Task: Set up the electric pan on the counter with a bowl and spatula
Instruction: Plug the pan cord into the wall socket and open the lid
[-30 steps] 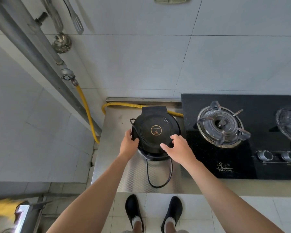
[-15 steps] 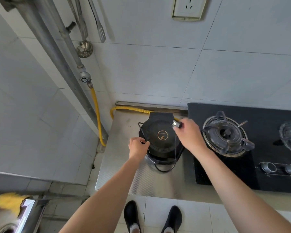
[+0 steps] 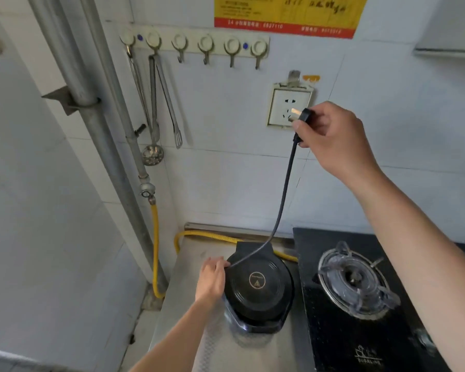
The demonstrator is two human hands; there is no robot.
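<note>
— What colour is the pan (image 3: 258, 285) under my fingers?

— Black, with a gold ring emblem (faint lettering inside).

— The hose (image 3: 155, 237)?

— Yellow. My cord (image 3: 285, 191) is dark grey, the socket (image 3: 290, 107) white.

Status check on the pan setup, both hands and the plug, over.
Right hand holds plug at wall socket, prongs not yet in. Left hand rests on electric pan, lid closed, on counter. Cord hangs free. No bowl or spatula on counter.
</note>
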